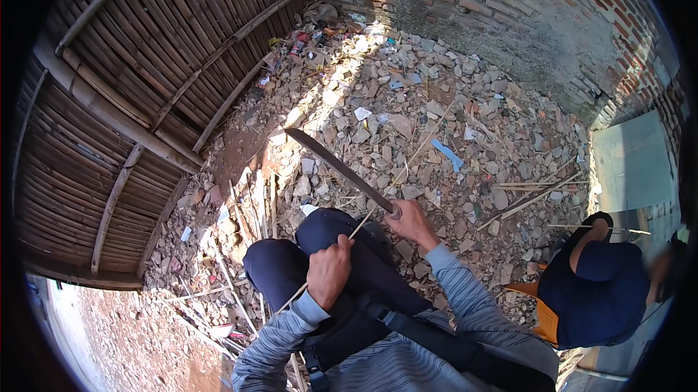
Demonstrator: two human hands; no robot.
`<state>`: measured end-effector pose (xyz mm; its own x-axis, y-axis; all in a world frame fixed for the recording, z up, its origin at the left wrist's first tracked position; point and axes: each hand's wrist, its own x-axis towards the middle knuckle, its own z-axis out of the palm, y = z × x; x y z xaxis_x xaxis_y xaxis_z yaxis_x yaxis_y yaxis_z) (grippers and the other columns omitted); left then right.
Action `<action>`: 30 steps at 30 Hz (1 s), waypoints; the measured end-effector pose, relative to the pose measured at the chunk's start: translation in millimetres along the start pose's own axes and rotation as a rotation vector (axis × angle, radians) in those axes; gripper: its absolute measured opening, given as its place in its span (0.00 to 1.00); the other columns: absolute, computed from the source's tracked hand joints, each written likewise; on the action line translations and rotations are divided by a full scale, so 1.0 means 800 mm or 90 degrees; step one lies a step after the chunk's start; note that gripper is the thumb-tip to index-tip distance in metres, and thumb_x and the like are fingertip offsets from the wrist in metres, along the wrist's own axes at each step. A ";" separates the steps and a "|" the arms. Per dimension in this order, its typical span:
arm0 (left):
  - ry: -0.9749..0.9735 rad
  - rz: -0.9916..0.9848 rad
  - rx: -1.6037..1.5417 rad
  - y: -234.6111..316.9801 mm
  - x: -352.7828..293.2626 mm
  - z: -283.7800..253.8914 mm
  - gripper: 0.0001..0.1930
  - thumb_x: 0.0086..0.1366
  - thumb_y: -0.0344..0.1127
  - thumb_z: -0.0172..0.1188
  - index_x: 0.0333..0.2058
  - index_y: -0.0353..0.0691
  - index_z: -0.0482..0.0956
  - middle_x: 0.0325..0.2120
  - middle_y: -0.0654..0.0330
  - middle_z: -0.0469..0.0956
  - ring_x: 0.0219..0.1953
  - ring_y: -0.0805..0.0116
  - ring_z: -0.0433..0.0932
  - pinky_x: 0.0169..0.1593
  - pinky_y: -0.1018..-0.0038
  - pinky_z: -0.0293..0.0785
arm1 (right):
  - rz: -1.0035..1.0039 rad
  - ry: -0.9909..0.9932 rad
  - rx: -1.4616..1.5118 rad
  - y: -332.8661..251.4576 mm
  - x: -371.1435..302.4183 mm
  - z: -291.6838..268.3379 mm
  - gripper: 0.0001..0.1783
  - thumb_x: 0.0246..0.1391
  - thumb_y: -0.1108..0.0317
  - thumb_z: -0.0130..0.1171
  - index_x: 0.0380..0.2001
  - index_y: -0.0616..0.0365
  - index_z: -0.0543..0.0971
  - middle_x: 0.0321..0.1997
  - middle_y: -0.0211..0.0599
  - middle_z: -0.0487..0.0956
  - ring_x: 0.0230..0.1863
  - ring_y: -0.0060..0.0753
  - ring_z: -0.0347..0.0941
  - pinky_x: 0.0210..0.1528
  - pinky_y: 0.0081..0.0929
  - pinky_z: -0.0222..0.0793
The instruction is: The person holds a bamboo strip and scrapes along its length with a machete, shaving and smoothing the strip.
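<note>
Right grip [411, 223] closed on dark curved machete [336, 163] | left grip [329, 270] fisted around thin bamboo sliver [361, 222]

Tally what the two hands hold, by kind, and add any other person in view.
Long knife, in right hand: 1
Thin bamboo stick, in left hand: 1
Other person, seated at right: 1
Total: 3

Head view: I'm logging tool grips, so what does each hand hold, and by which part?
The right hand grips a long dark blade by its handle end. The left hand clasps a thin bamboo strip partway along its length.
</note>
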<state>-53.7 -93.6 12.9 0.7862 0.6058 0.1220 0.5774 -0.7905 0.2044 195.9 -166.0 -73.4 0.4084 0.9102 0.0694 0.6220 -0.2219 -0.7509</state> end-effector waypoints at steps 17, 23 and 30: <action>-0.022 0.025 0.018 0.002 0.000 -0.007 0.16 0.78 0.43 0.52 0.31 0.42 0.69 0.15 0.54 0.77 0.17 0.53 0.80 0.20 0.60 0.74 | 0.067 0.118 0.009 0.075 0.024 -0.027 0.16 0.49 0.62 0.69 0.33 0.68 0.83 0.24 0.51 0.81 0.28 0.55 0.81 0.34 0.43 0.75; -0.024 0.017 0.030 -0.004 0.001 0.002 0.16 0.78 0.44 0.52 0.31 0.42 0.69 0.15 0.55 0.77 0.17 0.53 0.80 0.20 0.59 0.74 | 0.064 0.129 -0.045 0.082 0.030 -0.024 0.18 0.51 0.60 0.70 0.31 0.68 0.82 0.26 0.54 0.82 0.30 0.58 0.82 0.37 0.45 0.76; -0.008 0.029 -0.010 -0.005 -0.003 -0.011 0.16 0.78 0.44 0.52 0.31 0.42 0.69 0.15 0.54 0.77 0.17 0.52 0.80 0.20 0.58 0.73 | 0.021 0.082 0.004 0.062 0.035 -0.039 0.17 0.49 0.61 0.71 0.31 0.67 0.83 0.20 0.49 0.79 0.22 0.51 0.76 0.30 0.44 0.70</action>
<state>-60.3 -91.1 20.2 0.8139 0.5685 0.1198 0.5379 -0.8153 0.2143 259.0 -162.4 -87.9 0.5104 0.8503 0.1282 0.6032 -0.2477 -0.7582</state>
